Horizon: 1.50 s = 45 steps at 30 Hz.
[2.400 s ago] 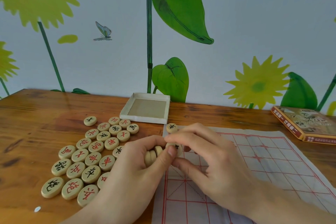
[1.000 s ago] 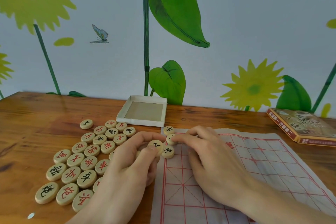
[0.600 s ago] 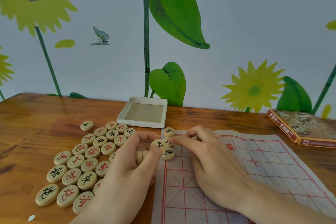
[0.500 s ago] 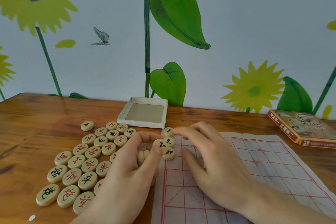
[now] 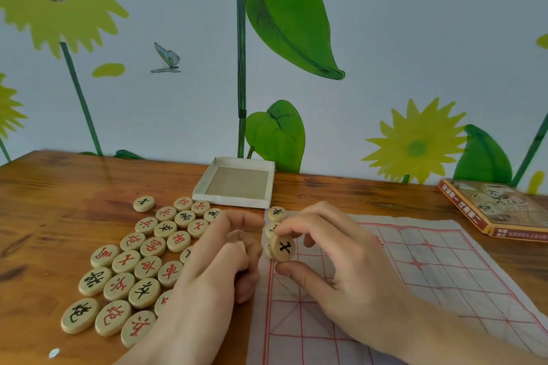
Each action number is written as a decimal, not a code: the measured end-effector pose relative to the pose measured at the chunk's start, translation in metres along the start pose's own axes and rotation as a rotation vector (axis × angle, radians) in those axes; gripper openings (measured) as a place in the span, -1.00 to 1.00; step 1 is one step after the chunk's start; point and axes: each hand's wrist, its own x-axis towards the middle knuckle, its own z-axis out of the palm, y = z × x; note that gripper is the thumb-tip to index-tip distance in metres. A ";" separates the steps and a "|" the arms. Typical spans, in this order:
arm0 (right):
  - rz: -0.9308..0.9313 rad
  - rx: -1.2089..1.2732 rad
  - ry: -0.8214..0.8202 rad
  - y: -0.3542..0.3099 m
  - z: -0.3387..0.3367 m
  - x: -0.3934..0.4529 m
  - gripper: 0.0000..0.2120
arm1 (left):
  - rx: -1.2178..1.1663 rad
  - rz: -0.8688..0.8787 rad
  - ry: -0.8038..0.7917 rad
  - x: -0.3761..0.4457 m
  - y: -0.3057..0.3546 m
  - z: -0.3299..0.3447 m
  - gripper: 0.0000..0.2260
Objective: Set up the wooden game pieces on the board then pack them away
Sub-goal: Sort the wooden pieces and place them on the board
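Observation:
A cloth board [image 5: 385,290] with a red grid lies on the right of the wooden table [image 5: 53,192]. My right hand [image 5: 341,270] pinches a round wooden piece [image 5: 283,247] with a black mark, held on edge above the board's left column. Behind it, pieces lie on that column, the farthest one [image 5: 276,213] in plain sight. My left hand [image 5: 213,270] curls round a small stack of pieces [image 5: 238,243], mostly hidden by its fingers. Several loose pieces [image 5: 142,255] with red and black marks are spread on the table to the left.
An open white cardboard box tray [image 5: 237,184] sits at the back centre, against the painted wall. A red and brown box lid [image 5: 498,207] lies at the back right. A small white scrap [image 5: 54,352] lies near the front left edge.
My right hand set a piece on the board's left column, then took the black-marked piece from my left hand and now holds it on edge. My left hand drew slightly back.

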 end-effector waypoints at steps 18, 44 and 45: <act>0.080 -0.026 -0.202 -0.004 -0.002 -0.002 -0.88 | -0.232 -0.063 0.147 0.005 0.017 0.008 -0.79; -0.084 0.035 0.176 -0.005 -0.001 -0.001 -0.85 | -0.253 -0.033 0.068 -0.002 0.020 0.011 -0.73; -0.080 0.035 0.162 -0.005 -0.001 -0.001 -0.84 | -0.251 -0.042 0.059 -0.002 0.020 0.010 -0.71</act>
